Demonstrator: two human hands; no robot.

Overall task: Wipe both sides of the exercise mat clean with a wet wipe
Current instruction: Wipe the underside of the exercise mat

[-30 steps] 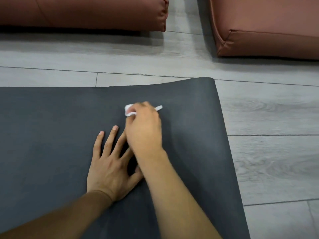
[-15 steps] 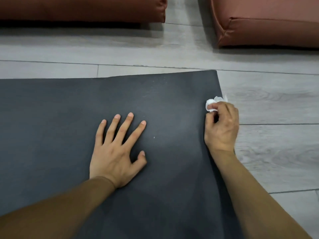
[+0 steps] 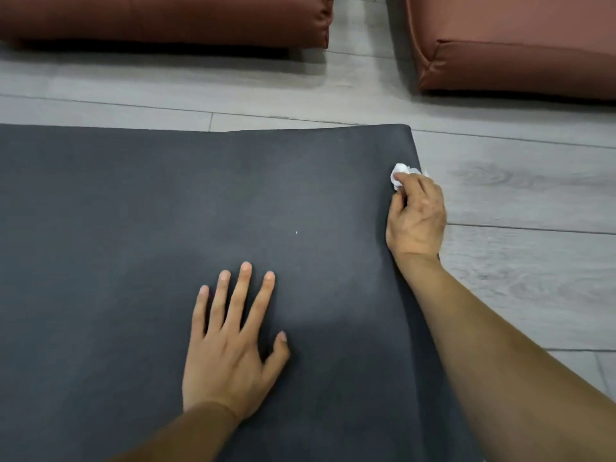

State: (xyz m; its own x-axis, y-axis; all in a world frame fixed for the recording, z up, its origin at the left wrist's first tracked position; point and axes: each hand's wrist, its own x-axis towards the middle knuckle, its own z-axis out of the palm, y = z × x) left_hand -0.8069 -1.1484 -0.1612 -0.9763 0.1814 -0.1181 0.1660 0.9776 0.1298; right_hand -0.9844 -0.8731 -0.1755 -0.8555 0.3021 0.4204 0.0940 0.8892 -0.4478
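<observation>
The right hand, clenching the wet wipe, has swept to the mat edge; left hand stays flat, released.

Two reddish-brown cushions on grey plank floor

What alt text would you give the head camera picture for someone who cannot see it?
A person's right hand holds a crumpled white wet wipe at the right edge of a dark grey exercise mat, while the left hand rests flat on the mat, fingers spread. Two reddish-brown cushions lie beyond on the grey wood floor.
</observation>
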